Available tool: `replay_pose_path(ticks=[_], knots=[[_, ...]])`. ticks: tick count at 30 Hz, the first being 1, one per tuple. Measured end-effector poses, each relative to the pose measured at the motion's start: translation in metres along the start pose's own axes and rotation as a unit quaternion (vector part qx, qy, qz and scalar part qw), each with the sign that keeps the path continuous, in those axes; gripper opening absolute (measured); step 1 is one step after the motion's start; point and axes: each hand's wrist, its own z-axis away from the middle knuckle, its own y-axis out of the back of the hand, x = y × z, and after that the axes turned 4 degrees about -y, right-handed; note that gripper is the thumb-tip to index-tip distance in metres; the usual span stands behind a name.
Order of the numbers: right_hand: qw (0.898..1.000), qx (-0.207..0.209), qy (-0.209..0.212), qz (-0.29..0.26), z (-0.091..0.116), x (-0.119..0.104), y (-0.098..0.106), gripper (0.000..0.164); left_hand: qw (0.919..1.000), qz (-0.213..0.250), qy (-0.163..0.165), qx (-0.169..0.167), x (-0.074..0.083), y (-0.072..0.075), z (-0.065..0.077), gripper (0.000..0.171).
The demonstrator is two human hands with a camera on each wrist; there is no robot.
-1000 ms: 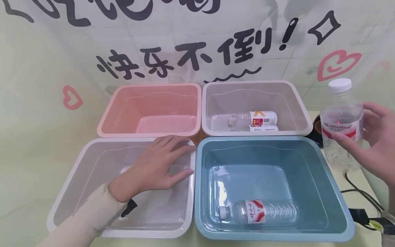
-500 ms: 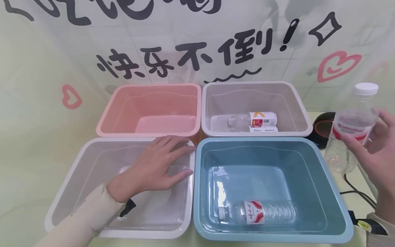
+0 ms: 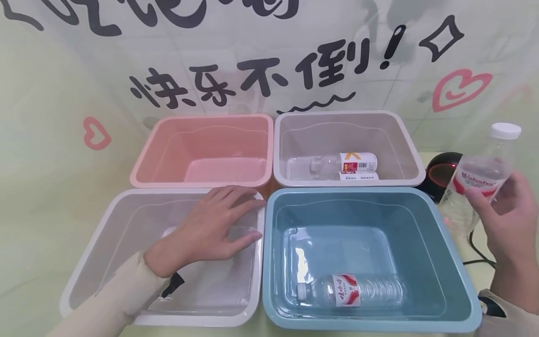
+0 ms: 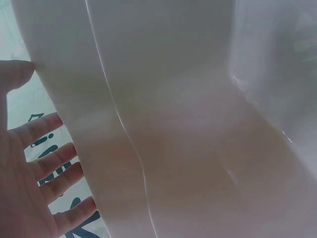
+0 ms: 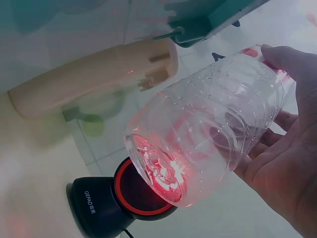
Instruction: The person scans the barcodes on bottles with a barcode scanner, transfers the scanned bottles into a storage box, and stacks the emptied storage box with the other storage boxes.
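Note:
My right hand (image 3: pixel 511 220) grips a clear plastic water bottle (image 3: pixel 480 180) with a white cap and a red and white label. The bottle leans, cap up and to the right, beside the black barcode scanner (image 3: pixel 442 174). In the right wrist view, red light glows on the bottle's base (image 5: pixel 161 171) in front of the scanner (image 5: pixel 99 203). My left hand (image 3: pixel 210 224) lies over the front left whitish bin (image 3: pixel 189 320), its fingers loosely spread near the far right corner. In the left wrist view, its fingertips touch the bin's outer edge (image 4: pixel 69 134).
A blue bin (image 3: pixel 345 323) at the front right holds a lying bottle (image 3: pixel 347 290). Behind it, a grey bin (image 3: pixel 349 182) contains two bottles with white labels. A pink bin (image 3: pixel 202 183) stands at the back left. Black cables (image 3: pixel 480 252) run along the right side.
My right hand has moved the bottle right and slightly down, tilting it and uncovering the scanner. My left hand has stayed put.

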Motion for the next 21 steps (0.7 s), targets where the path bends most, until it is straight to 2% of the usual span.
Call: replay_pose_path(ticks=[7, 14, 17, 21], knots=[[1.000, 0.014, -0.020, -0.019, 0.0003, 0.0022, 0.0019, 0.065, 1.0000, 0.000, 0.002, 0.004, 0.0001, 0.0002, 0.0007, 0.060], [0.999, 0.014, -0.008, -0.039, -0.0003, 0.0059, -0.0025, 0.068, 1.0000, -0.002, 0.004, 0.001, -0.0001, 0.0005, 0.0007, 0.060], [0.998, 0.018, -0.024, -0.047, 0.0016, 0.0077, -0.0023, 0.069, 1.0000, 0.000, 0.005, -0.003, 0.0003, 0.0011, 0.0008, 0.060], [0.997, 0.030, -0.068, -0.005, 0.0046, 0.0065, -0.0038, 0.070, 0.9999, 0.002, 0.007, -0.007, 0.0002, 0.0021, 0.0012, 0.060]])
